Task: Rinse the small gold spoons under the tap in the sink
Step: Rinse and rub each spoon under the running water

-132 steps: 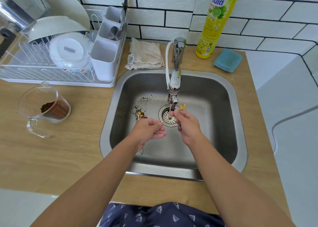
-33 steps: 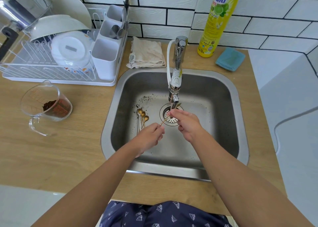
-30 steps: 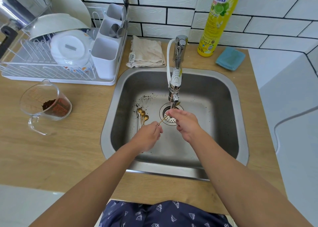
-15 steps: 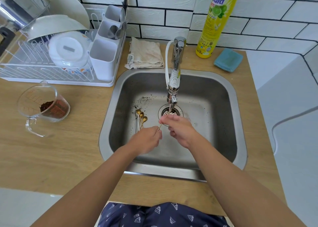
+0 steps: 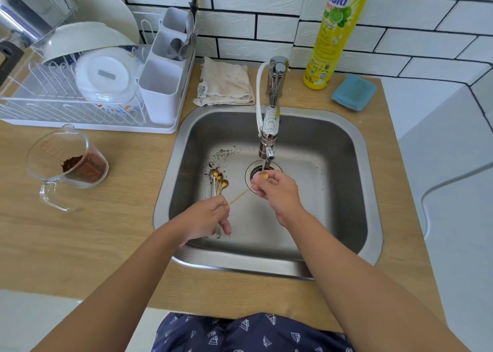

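The sink [image 5: 370,191] sits in the table [image 5: 106,231] before me, the tap [image 5: 269,127] behind it reaching over the drain [image 5: 253,171]. My left hand [image 5: 205,218] and right hand [image 5: 277,191] hold one spoon [image 5: 241,194] between them over the sink. More spoons [image 5: 219,179] lie in the sink left of the drain. The dish rack [image 5: 80,93] stands behind-left, the measuring cup [image 5: 66,162] before it. The cloth [image 5: 226,85] lies left of the tap, the bottle [image 5: 336,31] and sponge [image 5: 353,91] right.
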Motion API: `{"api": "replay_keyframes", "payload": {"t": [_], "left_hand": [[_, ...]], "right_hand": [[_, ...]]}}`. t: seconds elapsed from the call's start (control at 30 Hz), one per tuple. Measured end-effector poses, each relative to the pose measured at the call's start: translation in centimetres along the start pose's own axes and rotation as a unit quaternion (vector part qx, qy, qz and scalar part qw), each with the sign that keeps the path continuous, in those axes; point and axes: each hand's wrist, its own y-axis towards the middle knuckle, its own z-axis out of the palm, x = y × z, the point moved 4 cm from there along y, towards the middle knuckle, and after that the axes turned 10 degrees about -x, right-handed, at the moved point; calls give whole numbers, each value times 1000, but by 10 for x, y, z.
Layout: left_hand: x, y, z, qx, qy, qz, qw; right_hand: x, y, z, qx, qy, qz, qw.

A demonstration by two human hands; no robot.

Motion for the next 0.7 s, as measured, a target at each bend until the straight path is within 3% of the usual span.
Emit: {"api": "replay_keyframes", "payload": {"t": [0.2,0.37,0.6,0.7], "left_hand": [[-3,1,-7,-41,36,-22,998],[-8,-2,-8,-44,51,-22,997],[-14,-3,-7,-28,45,-38,998],[-12,-4,-5,-15,-28,-84,996]], "right_hand": [[1,-4,13,-4,-5,-31,1000],[4,-4,6,-57,3,-45,997],[-1,-2,2,15,24,-23,999],[1,-1,-2,53,67,4,996]]}}
